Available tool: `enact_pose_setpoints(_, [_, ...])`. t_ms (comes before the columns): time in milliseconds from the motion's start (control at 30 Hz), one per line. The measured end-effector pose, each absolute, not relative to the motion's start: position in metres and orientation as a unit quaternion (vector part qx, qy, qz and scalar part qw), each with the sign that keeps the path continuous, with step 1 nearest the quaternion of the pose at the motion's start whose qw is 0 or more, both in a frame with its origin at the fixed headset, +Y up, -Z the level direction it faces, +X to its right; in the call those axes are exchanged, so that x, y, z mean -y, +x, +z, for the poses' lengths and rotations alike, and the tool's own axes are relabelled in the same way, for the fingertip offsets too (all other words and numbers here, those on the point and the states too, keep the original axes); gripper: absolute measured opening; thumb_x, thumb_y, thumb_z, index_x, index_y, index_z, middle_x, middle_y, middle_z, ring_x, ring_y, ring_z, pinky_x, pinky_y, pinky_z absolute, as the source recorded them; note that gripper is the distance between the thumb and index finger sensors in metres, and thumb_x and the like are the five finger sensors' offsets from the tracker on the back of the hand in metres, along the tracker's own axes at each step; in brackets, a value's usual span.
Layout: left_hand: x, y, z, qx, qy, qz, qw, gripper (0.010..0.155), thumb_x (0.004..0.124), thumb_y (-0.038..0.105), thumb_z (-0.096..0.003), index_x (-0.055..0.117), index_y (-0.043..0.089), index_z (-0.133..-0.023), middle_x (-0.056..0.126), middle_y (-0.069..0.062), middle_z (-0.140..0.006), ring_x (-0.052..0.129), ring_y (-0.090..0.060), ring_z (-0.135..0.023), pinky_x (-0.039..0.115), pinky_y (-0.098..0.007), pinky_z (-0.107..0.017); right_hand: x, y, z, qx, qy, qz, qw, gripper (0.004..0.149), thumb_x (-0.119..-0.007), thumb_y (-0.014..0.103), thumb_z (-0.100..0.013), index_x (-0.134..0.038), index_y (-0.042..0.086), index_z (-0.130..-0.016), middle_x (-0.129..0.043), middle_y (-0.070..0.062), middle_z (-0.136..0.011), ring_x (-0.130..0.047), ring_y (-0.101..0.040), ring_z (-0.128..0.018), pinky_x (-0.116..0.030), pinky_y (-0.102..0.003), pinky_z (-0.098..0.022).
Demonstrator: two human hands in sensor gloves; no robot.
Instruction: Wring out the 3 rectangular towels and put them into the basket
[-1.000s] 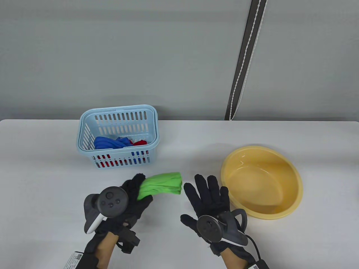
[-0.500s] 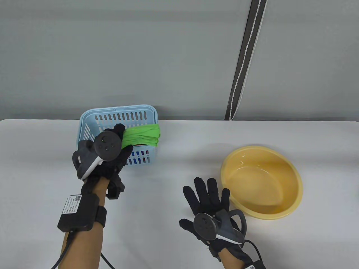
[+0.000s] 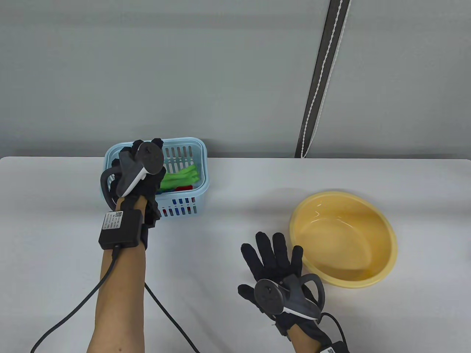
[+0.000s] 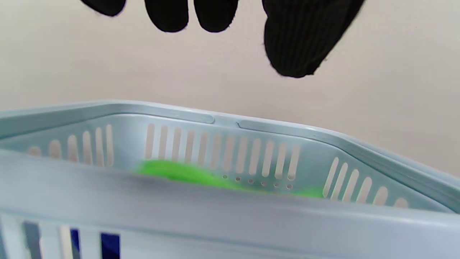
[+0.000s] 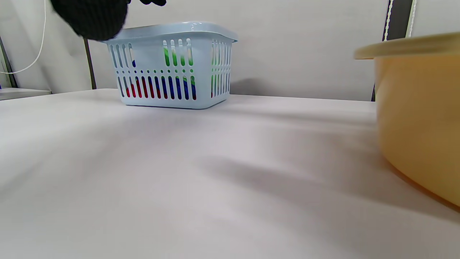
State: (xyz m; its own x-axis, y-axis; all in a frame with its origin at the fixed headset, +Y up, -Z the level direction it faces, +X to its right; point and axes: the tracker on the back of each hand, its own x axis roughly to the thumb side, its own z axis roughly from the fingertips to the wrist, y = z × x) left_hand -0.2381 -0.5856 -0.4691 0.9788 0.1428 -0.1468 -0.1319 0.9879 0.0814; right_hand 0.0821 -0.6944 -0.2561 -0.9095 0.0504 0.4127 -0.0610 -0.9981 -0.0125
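Note:
The light blue slotted basket stands at the table's back left. A twisted green towel lies inside it on top of a red towel; blue cloth shows through the front slots. My left hand hovers over the basket's left half with straight fingers and holds nothing. In the left wrist view its fingertips hang free above the basket's rim, and the green towel lies below. My right hand is spread flat and empty, low over the table near the front.
A yellow basin sits right of my right hand; its wall fills the right wrist view's right side, with the basket far off. A black cable trails from my left wrist across the table's front.
My left hand carried the green towel from the table's front up over the basket and let it go; the towel now lies inside. The right hand stayed open and barely moved.

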Motion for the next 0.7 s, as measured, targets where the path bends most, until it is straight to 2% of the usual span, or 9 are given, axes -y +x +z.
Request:
enact_pose_setpoints(167, [0.592,-0.238,-0.456,-0.052,0.018,0.056,0.997,0.079,0.080,0.056,-0.0501,0.037,0.042,-0.115,0.046,-0.005,-0.125,0.054,-0.042,-0.111,0.053,-0.067,-0.078,0.694,0.081,-0.255,0.010,0.212,0.977,0.030,0.098,-0.071,0.064,-0.054,-0.001,0.028,-0.112,-0.006,-0.020,-0.121,-0.004,-0.052,-0.110,-0.017,-0.082,-0.067])
enact_pose_setpoints(300, [0.589,-0.233,-0.432,-0.018,0.005,0.063,0.998,0.082,0.075,0.061,-0.0506,0.032,0.038,-0.116,0.039,-0.006,-0.126,0.046,-0.044,-0.113,0.047,-0.069,-0.078,0.692,0.079,-0.253,0.009,0.217,0.975,0.039,0.098,-0.071,0.064,-0.054,-0.001,0.028,-0.112,-0.007,-0.020,-0.122,-0.005,-0.052,-0.110,-0.017,-0.082,-0.067])
enact_pose_setpoints(600, [0.583,-0.205,-0.353,0.064,-0.042,0.079,0.994,0.090,0.066,0.070,-0.0518,0.014,0.036,-0.117,0.012,-0.008,-0.126,0.019,-0.048,-0.113,0.029,-0.074,-0.076,0.693,0.078,-0.253,-0.008,0.226,0.973,0.041,0.098,-0.071,0.065,-0.054,-0.002,0.027,-0.113,-0.006,-0.020,-0.121,-0.004,-0.053,-0.109,-0.017,-0.082,-0.066])
enact_pose_setpoints(700, [0.588,-0.197,-0.328,0.088,-0.043,0.086,0.991,0.091,0.064,0.071,-0.0520,0.011,0.035,-0.117,0.008,-0.010,-0.125,0.014,-0.049,-0.112,0.025,-0.075,-0.075,0.693,0.078,-0.254,-0.004,0.221,0.974,0.040,0.099,-0.071,0.066,-0.054,-0.001,0.027,-0.113,-0.006,-0.020,-0.121,-0.004,-0.053,-0.109,-0.017,-0.082,-0.066])
